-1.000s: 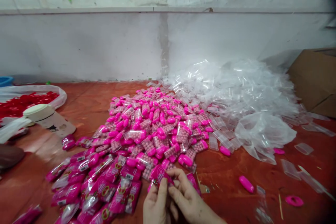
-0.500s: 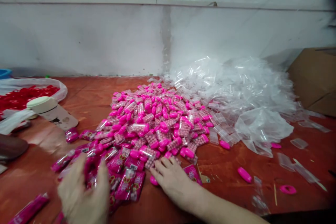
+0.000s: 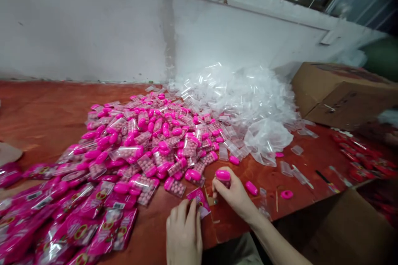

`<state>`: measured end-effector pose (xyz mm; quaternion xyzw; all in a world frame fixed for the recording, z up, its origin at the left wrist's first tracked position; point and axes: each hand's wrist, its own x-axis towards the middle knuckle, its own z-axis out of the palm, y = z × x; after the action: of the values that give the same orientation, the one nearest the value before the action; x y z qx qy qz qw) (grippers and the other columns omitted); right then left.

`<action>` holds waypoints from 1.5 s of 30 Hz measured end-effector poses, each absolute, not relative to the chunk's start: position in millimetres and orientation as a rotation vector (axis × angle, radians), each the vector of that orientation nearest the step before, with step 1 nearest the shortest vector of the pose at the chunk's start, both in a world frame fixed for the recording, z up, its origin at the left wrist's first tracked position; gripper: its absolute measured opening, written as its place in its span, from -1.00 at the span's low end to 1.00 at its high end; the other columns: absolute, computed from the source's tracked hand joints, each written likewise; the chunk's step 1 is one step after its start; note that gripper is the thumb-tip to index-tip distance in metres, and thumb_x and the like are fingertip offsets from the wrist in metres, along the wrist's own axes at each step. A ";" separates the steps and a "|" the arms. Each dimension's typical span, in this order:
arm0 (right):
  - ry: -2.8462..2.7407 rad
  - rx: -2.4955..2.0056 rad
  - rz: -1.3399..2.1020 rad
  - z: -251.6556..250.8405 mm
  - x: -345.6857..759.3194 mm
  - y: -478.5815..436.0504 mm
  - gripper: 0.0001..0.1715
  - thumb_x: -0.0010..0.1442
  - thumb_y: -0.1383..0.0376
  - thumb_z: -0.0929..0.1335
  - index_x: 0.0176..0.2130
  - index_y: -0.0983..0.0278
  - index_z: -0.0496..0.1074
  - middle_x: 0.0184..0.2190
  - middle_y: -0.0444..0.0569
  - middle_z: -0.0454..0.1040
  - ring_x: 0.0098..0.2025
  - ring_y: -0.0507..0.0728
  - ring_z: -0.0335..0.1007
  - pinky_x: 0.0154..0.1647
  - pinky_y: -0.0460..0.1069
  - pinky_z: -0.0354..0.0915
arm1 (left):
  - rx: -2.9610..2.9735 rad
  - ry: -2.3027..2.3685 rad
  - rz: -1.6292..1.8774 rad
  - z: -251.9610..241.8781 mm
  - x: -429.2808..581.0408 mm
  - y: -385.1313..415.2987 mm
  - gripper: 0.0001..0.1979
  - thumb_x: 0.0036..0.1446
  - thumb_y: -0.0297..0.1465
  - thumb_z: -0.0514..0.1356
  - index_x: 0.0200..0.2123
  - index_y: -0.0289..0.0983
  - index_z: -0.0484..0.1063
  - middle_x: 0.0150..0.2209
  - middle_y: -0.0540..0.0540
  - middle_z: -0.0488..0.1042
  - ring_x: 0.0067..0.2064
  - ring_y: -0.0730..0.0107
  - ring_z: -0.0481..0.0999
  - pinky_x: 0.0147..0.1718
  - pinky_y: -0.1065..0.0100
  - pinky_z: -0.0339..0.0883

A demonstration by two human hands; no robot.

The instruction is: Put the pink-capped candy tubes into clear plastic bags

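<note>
In right hand [image 3: 234,194], pink-capped container [image 3: 223,175], heaped bottles [image 3: 190,145] holding pink balls [image 3: 175,188]

The location is a packing workshop. Indicators: a red worktable [image 3: 40,109] carries bulk heaps of matching pink-capped containers [image 3: 146,165], printed pouches [image 3: 104,230] and clear plastic cases [image 3: 233,95]. A cardboard carton [image 3: 345,101] stands beside a worn, stained wall [image 3: 93,29].

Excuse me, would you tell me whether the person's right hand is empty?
No, the right hand holds a pink-topped container, which shows between the thumb and the fingers.
</note>
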<state>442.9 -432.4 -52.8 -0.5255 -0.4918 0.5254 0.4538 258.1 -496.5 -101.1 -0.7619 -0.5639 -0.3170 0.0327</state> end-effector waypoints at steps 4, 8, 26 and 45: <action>-1.173 -1.286 1.304 -59.4 445.7 -447.0 -0.65 0.23 0.07 0.40 -0.26 0.21 0.22 -0.46 -0.18 0.47 -0.49 0.04 0.37 -0.42 -0.04 0.29 | -2.298 -1.820 -0.597 -93.6 272.3 -492.7 -0.63 0.17 -0.60 0.17 -0.02 -0.16 0.56 -0.06 -0.21 0.53 -0.13 0.11 0.45 -0.24 0.17 0.34; -1.155 -1.315 1.307 -61.3 441.8 -453.0 -0.63 0.23 0.04 0.40 -0.27 0.21 0.22 -0.48 -0.18 0.44 -0.50 0.03 0.31 -0.42 -0.03 0.25 | -2.290 -1.778 -0.703 -97.5 271.4 -491.4 -0.67 0.15 -0.63 0.17 -0.13 -0.18 0.60 -0.11 -0.20 0.52 -0.15 0.14 0.42 -0.23 0.18 0.28; -1.153 -1.015 1.650 -31.4 410.0 -447.6 -0.64 0.12 0.13 0.47 -0.30 0.23 0.26 -0.42 -0.23 0.25 -0.40 -0.01 0.13 -0.35 -0.09 0.15 | -1.136 -3.397 -2.595 -45.2 261.8 -487.9 -0.44 -0.23 0.01 0.46 -0.32 -0.34 0.59 -0.60 0.02 0.39 -0.68 0.56 0.16 -0.71 0.46 0.09; -0.906 -1.032 1.940 -44.4 383.6 -440.4 -0.36 0.02 -0.01 0.52 -0.07 0.24 0.26 -0.60 -0.36 0.23 -0.68 -0.12 -0.06 -0.67 -0.17 -0.10 | -0.518 -3.186 -3.082 -43.2 258.9 -483.3 -0.55 -0.43 -0.17 0.56 -0.66 -0.38 0.47 -0.69 -0.01 0.34 -0.61 0.54 0.25 -0.68 0.52 0.16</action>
<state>383.6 -440.4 -44.4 -0.4029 -0.3537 0.7571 0.3732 258.9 -483.3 -43.2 -0.0916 -0.5636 -0.5453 -0.6136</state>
